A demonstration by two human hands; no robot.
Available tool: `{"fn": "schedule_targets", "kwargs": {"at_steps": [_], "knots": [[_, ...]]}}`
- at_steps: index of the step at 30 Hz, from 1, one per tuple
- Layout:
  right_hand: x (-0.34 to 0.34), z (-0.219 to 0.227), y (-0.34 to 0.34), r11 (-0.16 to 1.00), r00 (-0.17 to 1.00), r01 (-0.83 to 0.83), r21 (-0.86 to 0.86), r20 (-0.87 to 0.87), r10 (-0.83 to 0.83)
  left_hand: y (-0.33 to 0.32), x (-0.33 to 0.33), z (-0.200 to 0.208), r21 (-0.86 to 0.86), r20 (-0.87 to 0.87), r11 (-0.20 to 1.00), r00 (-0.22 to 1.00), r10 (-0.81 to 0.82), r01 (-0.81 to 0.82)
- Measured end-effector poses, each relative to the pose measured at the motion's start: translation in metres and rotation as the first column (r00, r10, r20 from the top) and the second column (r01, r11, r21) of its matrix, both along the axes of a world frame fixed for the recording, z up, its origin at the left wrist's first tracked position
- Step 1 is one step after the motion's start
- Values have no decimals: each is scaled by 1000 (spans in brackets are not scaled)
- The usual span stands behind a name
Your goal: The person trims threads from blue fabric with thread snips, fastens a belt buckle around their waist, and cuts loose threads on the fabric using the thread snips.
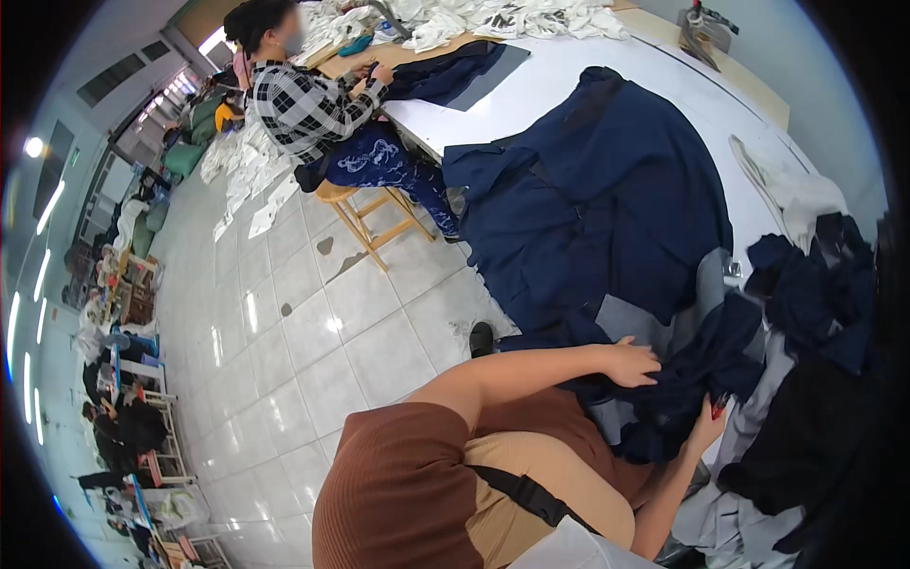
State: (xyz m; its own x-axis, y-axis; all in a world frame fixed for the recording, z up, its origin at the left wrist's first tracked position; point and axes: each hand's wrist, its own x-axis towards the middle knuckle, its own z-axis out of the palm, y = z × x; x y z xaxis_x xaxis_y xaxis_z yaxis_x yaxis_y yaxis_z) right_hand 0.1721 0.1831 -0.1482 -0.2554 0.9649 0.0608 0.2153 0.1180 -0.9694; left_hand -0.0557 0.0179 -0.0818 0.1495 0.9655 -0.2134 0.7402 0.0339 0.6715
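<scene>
A bunched navy garment with grey-blue lining lies at the table's near edge, in front of my body. My left hand is on its left side, fingers curled onto the cloth and gripping a fold. At the garment's lower right, my right hand is closed around a small red and black tool; most of the tool is hidden by my fingers, so its kind is unclear. The right hand also touches the garment's edge. Beyond both hands, a large pile of navy cloth spreads over the table and hangs off its left edge.
The white table curves away ahead. Dark garments and grey cloth heap at the right. At the far left of the table a person on a wooden stool handles dark cloth. White pieces lie at the back.
</scene>
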Motion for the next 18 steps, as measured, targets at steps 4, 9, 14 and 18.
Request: {"fn": "schedule_targets", "kwargs": {"at_steps": [4,9,14,18], "knots": [[9,-16,25,984,975,170,-47,-134,-175,-37,-57,56,-30,443,944,842,307,-329],[6,78,55,968,866,230,-97,-433,-249,-76,-96,171,-195,814,780,345,467,-595],[64,128,144,941,660,314,-129,-683,-314,-66,-104,220,-167,986,659,-117,120,-734],[54,193,102,900,757,417,-128,-498,-422,-49,-125,219,-67,979,731,-187,-84,-679]]}}
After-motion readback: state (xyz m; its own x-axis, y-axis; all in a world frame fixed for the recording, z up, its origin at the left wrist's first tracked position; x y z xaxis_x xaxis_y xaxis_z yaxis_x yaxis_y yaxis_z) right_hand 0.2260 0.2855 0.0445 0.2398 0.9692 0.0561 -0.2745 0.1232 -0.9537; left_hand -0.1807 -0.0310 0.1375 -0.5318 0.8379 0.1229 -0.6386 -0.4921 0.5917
